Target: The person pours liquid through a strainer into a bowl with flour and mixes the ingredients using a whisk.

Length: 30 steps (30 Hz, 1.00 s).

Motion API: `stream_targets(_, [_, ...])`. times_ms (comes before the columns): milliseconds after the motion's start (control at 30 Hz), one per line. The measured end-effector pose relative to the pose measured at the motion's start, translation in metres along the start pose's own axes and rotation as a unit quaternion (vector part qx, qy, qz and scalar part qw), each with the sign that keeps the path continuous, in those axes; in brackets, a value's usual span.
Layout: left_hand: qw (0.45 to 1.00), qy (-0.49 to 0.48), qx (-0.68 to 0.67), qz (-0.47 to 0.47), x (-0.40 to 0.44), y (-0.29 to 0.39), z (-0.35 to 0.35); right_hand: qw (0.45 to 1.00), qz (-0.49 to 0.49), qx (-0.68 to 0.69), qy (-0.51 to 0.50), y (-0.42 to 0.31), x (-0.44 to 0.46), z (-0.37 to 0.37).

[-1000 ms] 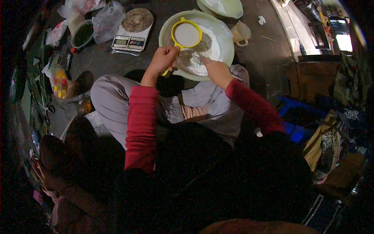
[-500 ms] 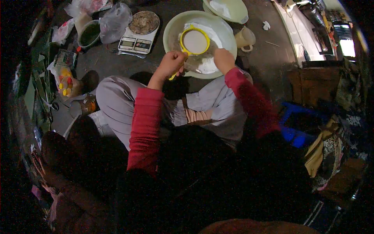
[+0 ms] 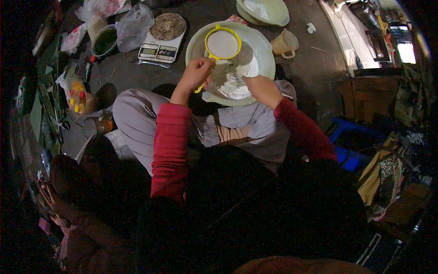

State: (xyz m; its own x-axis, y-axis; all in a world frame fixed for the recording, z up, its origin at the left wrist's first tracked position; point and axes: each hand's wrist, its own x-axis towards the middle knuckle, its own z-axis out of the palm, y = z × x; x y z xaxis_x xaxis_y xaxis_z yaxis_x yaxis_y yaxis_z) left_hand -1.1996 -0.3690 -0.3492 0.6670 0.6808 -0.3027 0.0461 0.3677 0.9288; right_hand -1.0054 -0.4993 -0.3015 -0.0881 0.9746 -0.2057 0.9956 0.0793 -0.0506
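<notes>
My left hand point(image 3: 197, 75) is closed round the handle of a yellow-rimmed sieve point(image 3: 223, 44), whose round mesh holds white powder. It hovers over the far part of a large pale green basin point(image 3: 268, 82). White flour point(image 3: 236, 89) lies in the basin, heaped toward the near side. My right hand point(image 3: 263, 90), at the basin's near right edge, is closed on what looks like a whisk point(image 3: 235, 80); its thin wires reach into the flour and the handle end sticks out behind the hand.
A kitchen scale point(image 3: 157, 52) bearing a round mottled plate stands left of the basin. A plastic jug point(image 3: 285, 43) is to the right, and a second green basin point(image 3: 279, 17) with white powder is behind. Plastic bags point(image 3: 135, 27) and a green bowl point(image 3: 104, 41) lie at far left.
The sieve has shifted slightly up and left. My right hand has moved down toward me, with the whisk now showing in the flour. The basin has shifted or tilted toward me.
</notes>
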Motion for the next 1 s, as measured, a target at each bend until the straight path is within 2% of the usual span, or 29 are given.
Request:
stream_targets(133, [0.999, -0.001, 0.024, -0.021, -0.003, 0.002, 0.000, 0.999, 0.052, 0.003, -0.014, 0.020, 0.001, -0.009])
stream_targets(200, [0.999, -0.029, 0.010, -0.015, -0.002, 0.002, -0.003, 0.995, 0.071, -0.038, 0.067, 0.041, 0.009, 0.002])
stream_targets(300, [1.000, -0.025, 0.004, -0.015, 0.000, 0.000, -0.003, 0.984, 0.111, -0.071, 0.123, 0.056, 0.031, 0.006])
stream_targets(333, [1.000, -0.026, 0.004, -0.015, 0.000, 0.000, -0.002, 0.985, 0.115, -0.084, 0.094, 0.060, 0.044, 0.010])
stream_targets(467, [1.000, 0.008, -0.001, -0.009, -0.001, -0.001, -0.001, 0.984, 0.121, -0.075, 0.110, 0.037, 0.061, 0.027])
stream_targets(567, [1.000, 0.011, -0.009, -0.004, -0.004, 0.008, 0.003, 0.989, 0.142, -0.015, 0.032, 0.017, 0.052, 0.030])
stream_targets(633, [1.000, 0.012, -0.015, -0.003, -0.006, 0.009, 0.003, 0.991, 0.134, -0.008, 0.021, 0.007, 0.040, 0.030])
stream_targets(800, [0.999, 0.016, -0.046, 0.011, -0.004, 0.003, 0.001, 0.999, 0.031, -0.014, -0.001, 0.000, 0.003, 0.014])
stream_targets(933, [0.999, -0.003, -0.034, 0.020, -0.005, 0.002, -0.002, 0.996, 0.068, -0.046, -0.027, 0.023, 0.006, -0.009])
stream_targets(1000, [0.999, 0.020, -0.025, 0.024, -0.008, 0.004, -0.001, 0.995, 0.025, -0.088, 0.041, 0.029, 0.011, -0.019])
